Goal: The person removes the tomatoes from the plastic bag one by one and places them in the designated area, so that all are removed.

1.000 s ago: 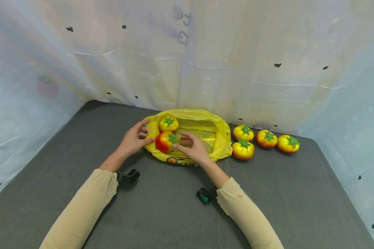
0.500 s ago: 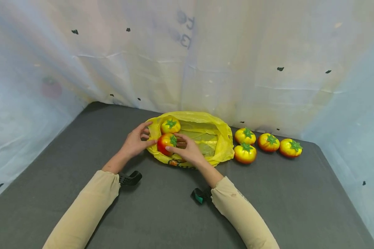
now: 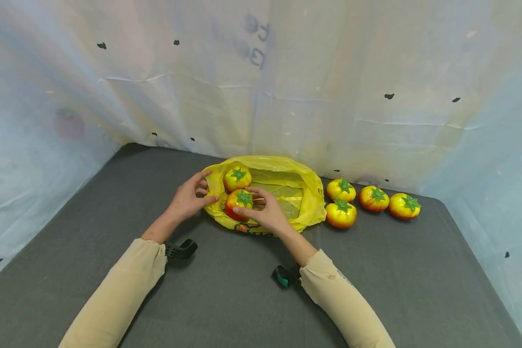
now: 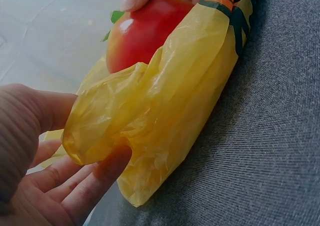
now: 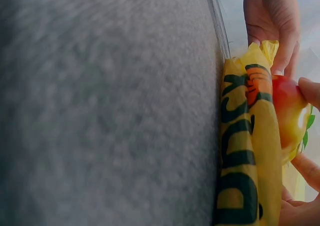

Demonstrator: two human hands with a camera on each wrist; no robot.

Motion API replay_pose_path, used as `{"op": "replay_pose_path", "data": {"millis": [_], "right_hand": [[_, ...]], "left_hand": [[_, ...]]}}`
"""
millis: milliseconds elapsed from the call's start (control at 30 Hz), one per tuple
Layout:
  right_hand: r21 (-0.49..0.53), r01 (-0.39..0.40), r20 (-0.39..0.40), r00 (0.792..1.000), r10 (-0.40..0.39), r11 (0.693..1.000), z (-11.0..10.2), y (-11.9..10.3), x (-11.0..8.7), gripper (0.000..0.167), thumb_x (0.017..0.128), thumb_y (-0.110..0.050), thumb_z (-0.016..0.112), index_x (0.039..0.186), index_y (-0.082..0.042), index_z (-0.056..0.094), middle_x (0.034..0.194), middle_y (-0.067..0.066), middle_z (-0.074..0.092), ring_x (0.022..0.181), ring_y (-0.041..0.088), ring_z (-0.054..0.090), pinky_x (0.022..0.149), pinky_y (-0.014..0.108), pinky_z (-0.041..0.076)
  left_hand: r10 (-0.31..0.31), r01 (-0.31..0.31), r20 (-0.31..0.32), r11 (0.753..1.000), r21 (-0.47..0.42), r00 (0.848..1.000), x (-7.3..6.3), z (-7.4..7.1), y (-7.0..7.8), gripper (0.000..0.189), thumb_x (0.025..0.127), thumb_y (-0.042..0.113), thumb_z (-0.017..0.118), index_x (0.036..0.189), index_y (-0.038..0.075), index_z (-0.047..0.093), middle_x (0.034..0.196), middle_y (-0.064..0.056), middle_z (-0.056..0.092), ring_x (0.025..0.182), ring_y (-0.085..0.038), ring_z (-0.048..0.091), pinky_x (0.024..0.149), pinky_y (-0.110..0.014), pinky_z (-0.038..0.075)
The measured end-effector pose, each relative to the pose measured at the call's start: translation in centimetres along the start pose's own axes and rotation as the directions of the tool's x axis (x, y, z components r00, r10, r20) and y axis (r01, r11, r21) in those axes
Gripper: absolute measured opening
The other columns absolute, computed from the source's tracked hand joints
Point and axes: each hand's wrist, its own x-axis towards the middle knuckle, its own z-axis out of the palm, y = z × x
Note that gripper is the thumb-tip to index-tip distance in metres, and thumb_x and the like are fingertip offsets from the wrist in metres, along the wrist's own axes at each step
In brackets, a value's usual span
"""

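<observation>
Between the person's left hand [image 3: 187, 198] and right hand [image 3: 267, 210] sits the near end of an open yellow plastic bag [image 3: 315, 198], its mouth facing up. The left hand is partly open, thumb on one side of the bag's edge and fingers on the other, pinching the thin plastic. The right hand, reaching over the opening, curves its thumb and fingers round a glossy red-and-yellow tomato [image 3: 235, 202] with a green, star-shaped stem top. This held tomato is at the bag's left end, just right of the left hand; whether it touches the bottom cannot be told. Right beside it, farther from the person, a second tomato [image 3: 237, 179] lies inside the bag. To the right of the right hand, outside the bag, four more tomatoes [image 3: 373, 199] rest on the dark grey tabletop [image 3: 226, 299], two of them close against the bag's right end. Dark green letters and an orange picture [image 5: 259, 86] mark the side of the bag nearest the person. Behind each hand is a beige sleeve [image 3: 117, 295] and a black wrist device [image 3: 181, 249]. Beyond the hands, pale plastic sheeting [image 3: 287, 106] forms a wall.
</observation>
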Motion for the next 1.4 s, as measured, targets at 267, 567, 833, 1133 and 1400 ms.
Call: {"op": "replay_pose_path", "data": {"millis": [267, 567, 833, 1133, 1400], "right_hand": [[-0.009, -0.008, -0.011, 1.000, 0.008, 1.000, -1.0, -0.1, -0.6, 0.057, 0.082, -0.029, 0.077, 0.134, -0.021, 0.056, 0.135, 0.011, 0.050, 0.120, 0.033, 0.053, 0.095, 0.047, 0.048], [-0.045, -0.008, -0.026, 1.000, 0.007, 0.999, -2.4, 0.0, -1.7, 0.059, 0.082, -0.030, 0.076, 0.136, -0.020, 0.054, 0.138, 0.010, 0.048, 0.122, 0.034, 0.052, 0.096, 0.048, 0.047], [-0.068, -0.031, -0.046, 0.999, 0.027, 0.997, -3.8, 0.3, -2.8, 0.061, 0.082, -0.034, 0.076, 0.137, -0.024, 0.053, 0.141, 0.008, 0.044, 0.125, 0.033, 0.050, 0.097, 0.049, 0.046], [-0.079, -0.052, -0.066, 0.997, 0.047, 0.996, -5.3, 0.5, -4.3, 0.063, 0.081, -0.039, 0.076, 0.138, -0.027, 0.051, 0.142, 0.008, 0.041, 0.126, 0.033, 0.049, 0.098, 0.049, 0.046], [-0.122, -0.067, -0.112, 0.992, 0.053, 0.990, -7.2, 1.0, -5.4, 0.064, 0.081, -0.041, 0.075, 0.138, -0.026, 0.051, 0.143, 0.009, 0.040, 0.126, 0.034, 0.049, 0.098, 0.051, 0.046]], "left_hand": [[-0.009, 0.009, 0.009, 1.000, -0.003, 1.000, 0.1, -0.1, 0.0, 0.073, 0.089, 0.014, 0.068, 0.150, 0.005, 0.028, 0.124, -0.025, 0.054, 0.110, -0.039, 0.057, 0.090, -0.052, 0.047], [-0.014, 0.014, 0.013, 1.000, -0.006, 1.000, 0.5, -0.3, -0.2, 0.074, 0.089, 0.015, 0.067, 0.151, 0.008, 0.028, 0.125, -0.025, 0.052, 0.112, -0.039, 0.056, 0.090, -0.053, 0.047], [-0.013, 0.013, 0.007, 1.000, 0.001, 1.000, 0.6, -0.5, -0.4, 0.074, 0.089, 0.015, 0.067, 0.151, 0.008, 0.028, 0.124, -0.024, 0.053, 0.110, -0.039, 0.057, 0.089, -0.052, 0.048], [-0.016, 0.016, 0.008, 1.000, 0.000, 1.000, 0.4, -0.7, -0.5, 0.074, 0.089, 0.014, 0.067, 0.151, 0.007, 0.027, 0.122, -0.024, 0.054, 0.109, -0.039, 0.058, 0.090, -0.052, 0.048], [-0.022, 0.022, 0.009, 1.000, 0.006, 1.000, 0.4, -1.0, -0.5, 0.074, 0.090, 0.014, 0.067, 0.151, 0.006, 0.026, 0.124, -0.024, 0.054, 0.109, -0.038, 0.058, 0.090, -0.052, 0.048]]}}
